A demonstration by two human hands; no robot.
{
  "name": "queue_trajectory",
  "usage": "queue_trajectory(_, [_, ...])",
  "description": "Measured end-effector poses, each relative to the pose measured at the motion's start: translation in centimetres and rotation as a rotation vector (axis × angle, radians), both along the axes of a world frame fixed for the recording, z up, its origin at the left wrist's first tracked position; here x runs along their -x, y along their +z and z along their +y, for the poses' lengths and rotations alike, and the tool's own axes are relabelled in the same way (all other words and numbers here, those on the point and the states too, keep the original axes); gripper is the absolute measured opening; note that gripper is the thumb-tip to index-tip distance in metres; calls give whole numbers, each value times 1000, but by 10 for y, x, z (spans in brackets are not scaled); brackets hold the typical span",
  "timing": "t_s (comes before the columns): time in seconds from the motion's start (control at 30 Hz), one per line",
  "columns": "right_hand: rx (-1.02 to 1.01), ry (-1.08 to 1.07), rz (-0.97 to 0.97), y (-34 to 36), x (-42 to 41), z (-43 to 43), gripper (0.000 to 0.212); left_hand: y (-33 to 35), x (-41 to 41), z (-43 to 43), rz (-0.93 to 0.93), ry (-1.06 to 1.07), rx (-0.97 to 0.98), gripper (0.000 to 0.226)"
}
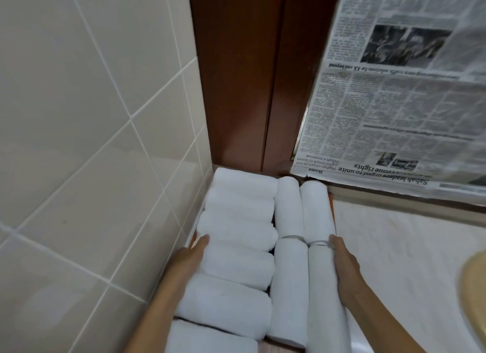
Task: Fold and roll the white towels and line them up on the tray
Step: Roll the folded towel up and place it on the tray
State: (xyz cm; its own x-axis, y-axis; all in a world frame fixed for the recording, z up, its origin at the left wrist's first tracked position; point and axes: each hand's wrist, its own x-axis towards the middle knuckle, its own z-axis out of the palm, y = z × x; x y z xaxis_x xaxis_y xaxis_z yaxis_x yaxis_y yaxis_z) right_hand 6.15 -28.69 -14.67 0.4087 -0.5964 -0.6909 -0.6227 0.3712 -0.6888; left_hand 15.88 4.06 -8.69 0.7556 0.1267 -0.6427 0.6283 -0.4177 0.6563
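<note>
Several rolled white towels fill a brown tray pushed into the corner. The left column lies crosswise; the right columns run lengthwise. My left hand rests flat with straight fingers against the left side of the crosswise rolls, by the tray's left edge. My right hand lies flat along the right side of the near right roll, fingers straight. The tray's floor is almost wholly hidden by towels.
A tiled wall stands close on the left. A brown wooden frame rises behind the tray. Newspaper covers the pane at the back right. A white counter extends right, with a beige rounded object at its edge.
</note>
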Motion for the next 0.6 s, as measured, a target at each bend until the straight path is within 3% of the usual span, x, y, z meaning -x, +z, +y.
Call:
queue_trajectory(0.07, [28, 14, 16, 10, -6, 9, 93, 4, -3, 3, -29, -40, -17, 85])
queue_trajectory(0.2, [158, 34, 49, 36, -6, 30, 73, 8, -4, 4, -88, -104, -16, 58])
queue_trajectory(0.37, [309, 133, 164, 42, -9, 38, 68, 17, 3, 3, -115, -267, -272, 58])
queue_trajectory(0.5, [361, 199, 88, 55, 9, 46, 66, 27, 20, -5, -329, -338, -454, 57])
queue_trajectory(0.6, [527, 317, 34, 62, 45, 68, 71, 16, 67, -6, -651, -441, -517, 66])
